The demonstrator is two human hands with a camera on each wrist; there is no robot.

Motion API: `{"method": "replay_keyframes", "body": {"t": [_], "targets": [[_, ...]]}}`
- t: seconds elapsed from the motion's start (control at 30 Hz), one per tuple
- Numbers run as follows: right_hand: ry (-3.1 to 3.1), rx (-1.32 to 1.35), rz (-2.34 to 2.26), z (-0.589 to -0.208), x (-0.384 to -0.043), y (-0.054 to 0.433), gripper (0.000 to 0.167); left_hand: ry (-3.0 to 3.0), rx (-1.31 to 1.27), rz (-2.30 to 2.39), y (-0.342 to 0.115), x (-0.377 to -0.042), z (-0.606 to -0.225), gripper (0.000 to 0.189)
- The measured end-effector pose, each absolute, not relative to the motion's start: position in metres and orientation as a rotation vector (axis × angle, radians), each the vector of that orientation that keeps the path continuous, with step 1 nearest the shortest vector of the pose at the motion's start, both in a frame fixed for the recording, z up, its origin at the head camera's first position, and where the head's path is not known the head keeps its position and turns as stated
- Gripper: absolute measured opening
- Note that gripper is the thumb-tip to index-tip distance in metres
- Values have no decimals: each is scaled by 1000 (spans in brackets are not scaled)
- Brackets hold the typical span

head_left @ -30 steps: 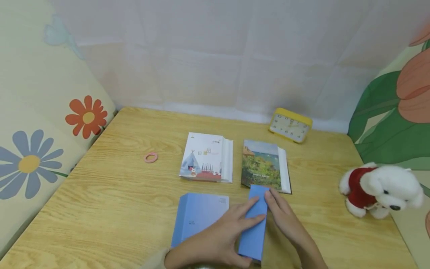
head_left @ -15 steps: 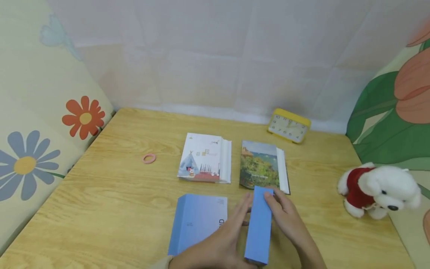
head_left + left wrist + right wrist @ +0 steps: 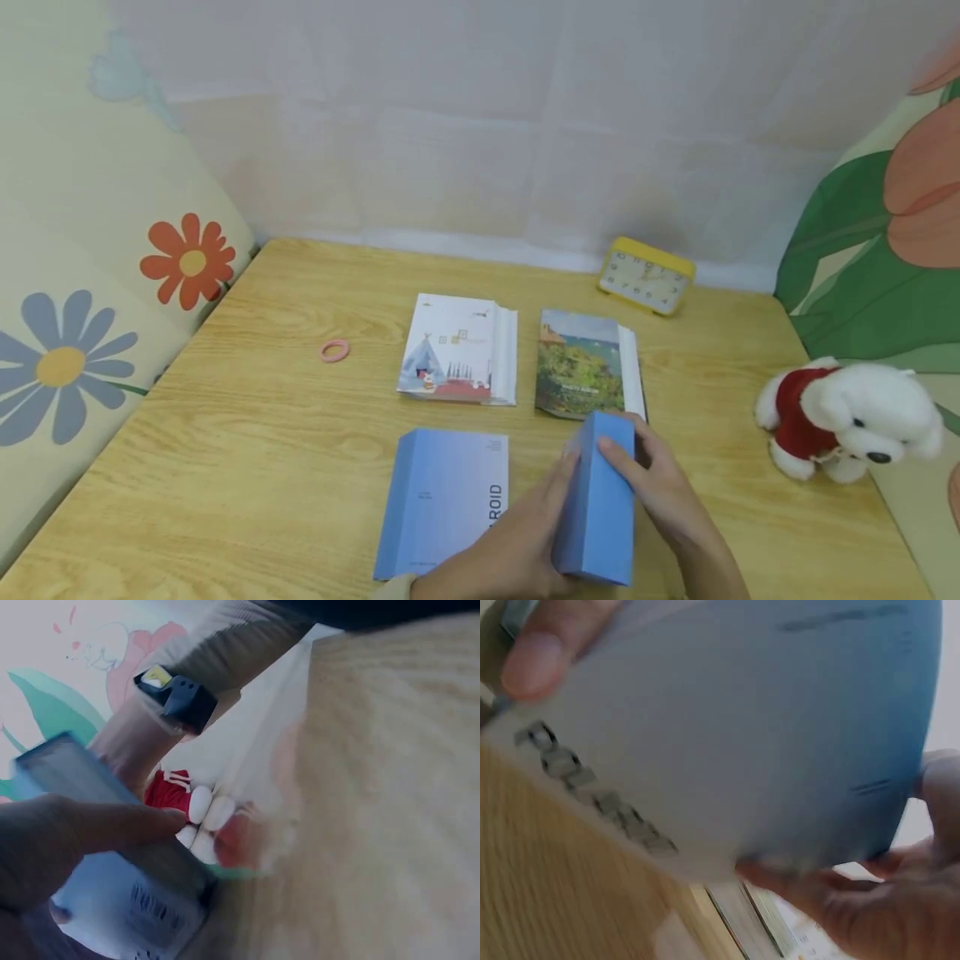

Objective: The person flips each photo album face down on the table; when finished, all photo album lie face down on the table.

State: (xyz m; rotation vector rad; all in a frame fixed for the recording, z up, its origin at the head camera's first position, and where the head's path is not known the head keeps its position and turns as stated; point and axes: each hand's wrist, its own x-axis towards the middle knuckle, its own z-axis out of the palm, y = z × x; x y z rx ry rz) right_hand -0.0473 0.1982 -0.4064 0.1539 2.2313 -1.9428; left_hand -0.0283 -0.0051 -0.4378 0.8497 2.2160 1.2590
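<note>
“POLAR…” on held box (image 3: 780, 750), clock (image 3: 647, 278) numerals

A clock, a plush dog and a pink ring among the furnishings of a wood-grained bench (image 3: 247, 467).

The yellow-framed rectangular clock (image 3: 647, 277) with a pale numbered face sits at an angle near the back edge, a white plush dog (image 3: 885, 408) in a red garment stands by the right edge, and the small pink ring (image 3: 335, 360) lies flat left of a white-covered book (image 3: 450, 346) printed with a blue tent; right of that book, apart, lies a garden-and-sea picture book (image 3: 581, 362); behind hangs creased white cloth (image 3: 435, 167), between a cream left panel (image 3: 60, 208) with grey-blue and orange-red flowers and a right panel (image 3: 862, 325) with green leaves and coral blooms.
</note>
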Motion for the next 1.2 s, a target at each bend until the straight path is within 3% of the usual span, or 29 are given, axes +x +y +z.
{"method": "replay_keyframes", "body": {"t": [0.3, 0.53, 0.93, 1.2], "targets": [[2519, 168, -1554, -413, -43, 216, 55, 2543, 1032, 602, -10, -29, -431, 107], [2689, 123, -1240, -425, -41, 213, 51, 2548, 971, 351, -1, -27, -431, 96], [2737, 15, -1192, -423, -41, 215, 49, 2584, 1058, 342, -4, -26, -427, 94], [2952, -204, -1071, -402, -47, 197, 55, 2631, 1137, 564, -46, -32, -403, 96]]}}
